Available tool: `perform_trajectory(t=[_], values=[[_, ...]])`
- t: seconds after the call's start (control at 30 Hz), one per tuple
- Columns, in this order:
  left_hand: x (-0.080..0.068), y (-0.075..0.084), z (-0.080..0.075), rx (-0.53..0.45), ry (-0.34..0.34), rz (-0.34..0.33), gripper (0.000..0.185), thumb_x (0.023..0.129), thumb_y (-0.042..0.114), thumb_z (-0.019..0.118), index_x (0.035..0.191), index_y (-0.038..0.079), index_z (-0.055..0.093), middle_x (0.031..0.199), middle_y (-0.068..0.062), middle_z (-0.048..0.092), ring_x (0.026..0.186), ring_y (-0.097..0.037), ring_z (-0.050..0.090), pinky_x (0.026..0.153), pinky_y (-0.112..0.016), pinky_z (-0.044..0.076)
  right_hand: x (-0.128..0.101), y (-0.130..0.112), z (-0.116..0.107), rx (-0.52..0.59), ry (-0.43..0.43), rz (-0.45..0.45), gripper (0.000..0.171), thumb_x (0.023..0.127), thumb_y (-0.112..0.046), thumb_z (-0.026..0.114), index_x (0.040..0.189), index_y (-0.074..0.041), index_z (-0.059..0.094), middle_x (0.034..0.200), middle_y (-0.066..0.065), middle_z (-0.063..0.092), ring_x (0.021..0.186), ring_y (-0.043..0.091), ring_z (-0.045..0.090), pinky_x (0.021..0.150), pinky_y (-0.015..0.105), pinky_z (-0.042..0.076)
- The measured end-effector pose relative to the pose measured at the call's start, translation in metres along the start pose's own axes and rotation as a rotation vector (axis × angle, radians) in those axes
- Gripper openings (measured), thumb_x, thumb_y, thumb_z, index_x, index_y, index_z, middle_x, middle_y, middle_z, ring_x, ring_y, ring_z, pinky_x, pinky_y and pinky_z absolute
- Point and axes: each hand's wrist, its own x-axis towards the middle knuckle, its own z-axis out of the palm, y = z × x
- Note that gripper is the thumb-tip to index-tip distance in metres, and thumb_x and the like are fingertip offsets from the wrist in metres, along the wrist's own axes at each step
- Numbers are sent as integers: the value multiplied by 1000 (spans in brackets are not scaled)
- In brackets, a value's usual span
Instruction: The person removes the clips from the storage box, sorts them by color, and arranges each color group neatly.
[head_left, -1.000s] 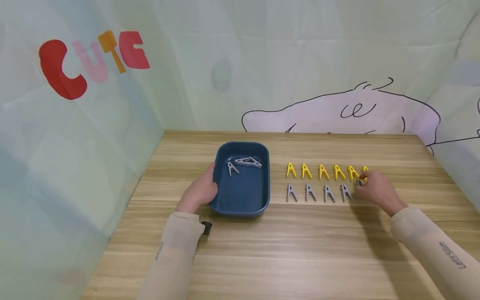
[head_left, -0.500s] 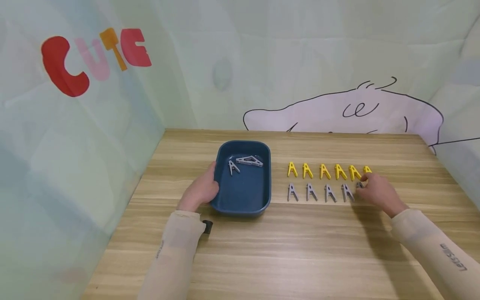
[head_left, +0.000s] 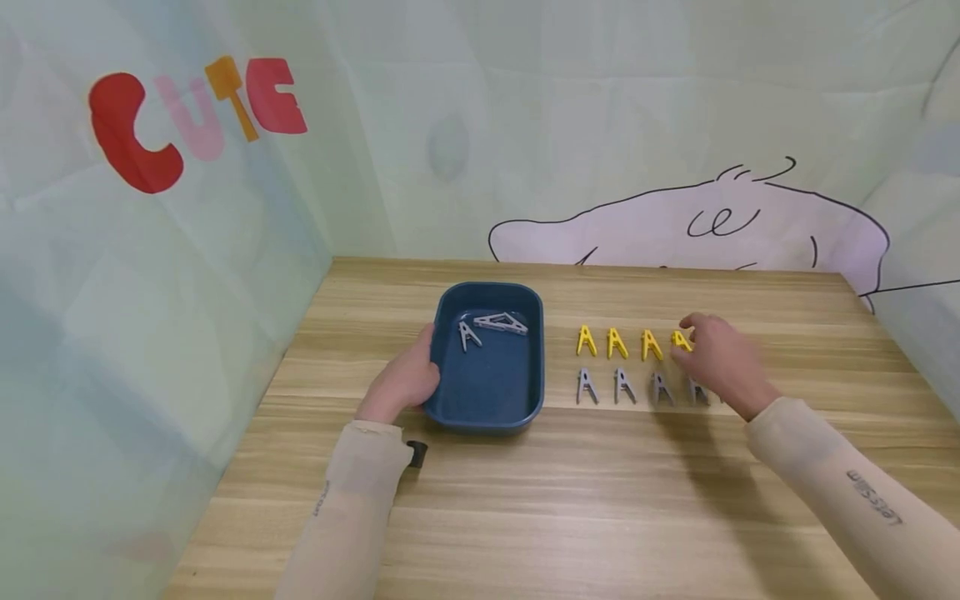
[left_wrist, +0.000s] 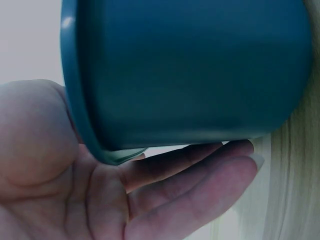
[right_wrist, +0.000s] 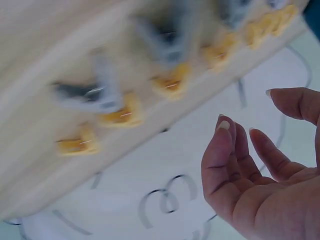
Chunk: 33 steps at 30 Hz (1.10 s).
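In the head view my left hand (head_left: 405, 375) holds the left wall of a dark blue plastic bin (head_left: 491, 421). The left wrist view shows the bin's rim (left_wrist: 75, 100) between thumb base and fingers, the fingers (left_wrist: 200, 200) lying along the outside wall; the thumb tip is hidden. Grey clothespins (head_left: 468, 335) lie inside the bin. My right hand (head_left: 720, 362), with nothing in its grasp, hovers over the right part of two clothespin rows. Its thumb and fingers stand apart in the right wrist view. It partly covers a yellow clothespin (head_left: 681, 340) and hides others.
To the bin's right, several yellow clothespins (head_left: 615, 343) form the back row and several grey ones (head_left: 623, 387) the front row, all on a wooden table (head_left: 525, 517). A printed cloth (head_left: 420, 125) hangs behind and at left. A small black object (head_left: 417, 454) sits beside the left sleeve.
My right hand has moved left from the right end of the rows, away from the last grey clothespin it was touching. The left hand and bin have stayed in place.
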Motion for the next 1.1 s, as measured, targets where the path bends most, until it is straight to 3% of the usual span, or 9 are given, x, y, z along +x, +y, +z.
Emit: perform_trajectory(t=[0.13,0.37,0.6,0.83,0.97,1.1], values=[[0,1,0,-17,-15,-21,66,98,4,35,159,4,9,143,-22,44,76,-28,62,64,-39,48,9,-30,4,33,29,-65,43,90,-13,62,122,15,57,110,34,60,97,44,60,77,55,50],[0,0,0,22,3,-10,66,98,5,36,159,4,11,144,-21,45,94,-31,61,76,-41,48,24,-78,12,57,45,-158,39,91,-14,63,121,12,60,109,29,62,95,39,62,76,51,52],[0,0,-1,25,-2,-26,66,98,6,36,159,5,9,146,-20,44,94,-31,61,75,-42,48,34,-118,22,71,35,-225,37,91,-16,66,120,7,62,107,24,64,91,34,63,76,46,53],[1,-1,-1,21,7,-12,66,98,5,35,159,5,10,151,-20,39,107,-33,56,87,-43,45,45,-148,37,78,36,-289,35,89,-16,69,117,5,65,102,20,65,88,30,62,74,42,53],[0,-1,-1,12,12,-14,66,98,4,36,159,5,11,151,-19,39,107,-32,56,86,-42,46,53,-165,46,58,-4,-302,36,90,-19,69,118,5,66,102,18,65,88,27,60,76,40,53],[-1,1,-1,13,13,-16,67,97,4,37,159,6,11,145,-20,45,91,-30,62,75,-41,49,59,-181,54,45,-59,-306,37,92,-20,69,120,4,66,105,17,66,88,26,60,79,38,53]])
